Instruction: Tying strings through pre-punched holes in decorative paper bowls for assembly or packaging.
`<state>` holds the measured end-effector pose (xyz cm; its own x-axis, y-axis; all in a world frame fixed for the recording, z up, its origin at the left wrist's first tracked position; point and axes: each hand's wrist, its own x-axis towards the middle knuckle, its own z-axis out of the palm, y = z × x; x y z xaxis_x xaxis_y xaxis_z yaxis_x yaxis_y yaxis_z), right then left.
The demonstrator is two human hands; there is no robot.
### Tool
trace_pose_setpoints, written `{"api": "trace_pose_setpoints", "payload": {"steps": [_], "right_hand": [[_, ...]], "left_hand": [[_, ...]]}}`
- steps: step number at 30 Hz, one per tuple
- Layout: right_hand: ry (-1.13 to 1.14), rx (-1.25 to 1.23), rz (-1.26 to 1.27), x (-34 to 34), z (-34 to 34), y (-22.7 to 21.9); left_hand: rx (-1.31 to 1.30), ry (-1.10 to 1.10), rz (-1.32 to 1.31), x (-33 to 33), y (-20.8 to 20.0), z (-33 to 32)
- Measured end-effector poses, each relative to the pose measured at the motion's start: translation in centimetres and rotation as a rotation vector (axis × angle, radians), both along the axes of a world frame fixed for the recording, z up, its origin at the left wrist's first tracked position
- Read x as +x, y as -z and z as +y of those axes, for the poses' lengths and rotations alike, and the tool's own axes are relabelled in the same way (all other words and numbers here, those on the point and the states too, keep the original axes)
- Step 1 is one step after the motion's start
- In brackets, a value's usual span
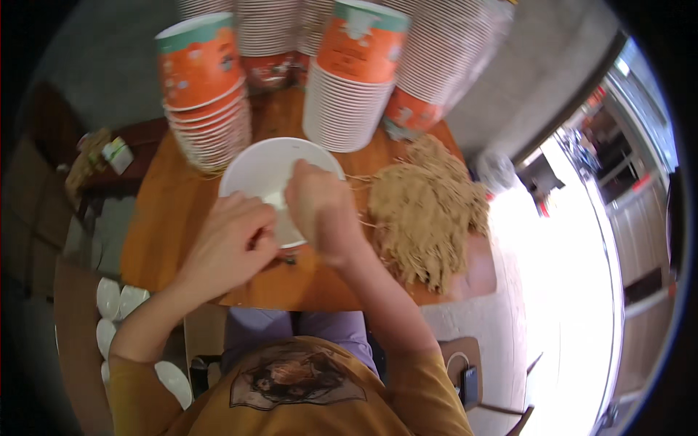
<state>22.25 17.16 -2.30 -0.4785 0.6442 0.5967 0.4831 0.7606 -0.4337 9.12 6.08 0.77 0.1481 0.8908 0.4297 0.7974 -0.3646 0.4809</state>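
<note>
A white paper bucket (254, 163) with its mouth toward me is on the wooden table, in front of my body. My left hand (243, 234) is closed on its near left rim, fingers curled over the edge. My right hand (320, 211) reaches over the near right side, fingers bent down into the bucket. Slight blur and the hand's own back hide what those fingers hold, if anything. Right of the bucket lies a heap of tan cords (425, 211), and a few thin strands stretch from it to the bucket's side.
Tall stacks of orange-and-white paper buckets (349, 109) line the table's (163, 218) far side, with another stack (211, 131) at left. Several white buckets (173, 384) sit in a carton (76, 320) low on the left. A phone (470, 384) lies low on the right.
</note>
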Motion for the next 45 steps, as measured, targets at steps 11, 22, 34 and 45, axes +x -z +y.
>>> {"api": "trace_pose_setpoints", "payload": {"steps": [11, 22, 34, 45], "right_hand": [[0.061, -0.053, -0.191, -0.1, -0.2, -0.4], [0.013, -0.180, -0.134, -0.3, 0.0, -0.8], [-0.408, -1.227, 0.643, 7.3, 2.1, -4.5], [-0.578, -1.583, 1.367, 6.4, -1.1, -3.6]], "left_hand": [[0.160, 0.188, 0.339, 0.8, -0.6, -0.5], [-0.010, 0.304, 0.383, -0.9, -1.3, 0.1], [0.480, 0.390, 0.974, -8.5, -2.0, 2.5], [0.378, 0.148, -0.098, -4.7, -0.5, 1.7]]}}
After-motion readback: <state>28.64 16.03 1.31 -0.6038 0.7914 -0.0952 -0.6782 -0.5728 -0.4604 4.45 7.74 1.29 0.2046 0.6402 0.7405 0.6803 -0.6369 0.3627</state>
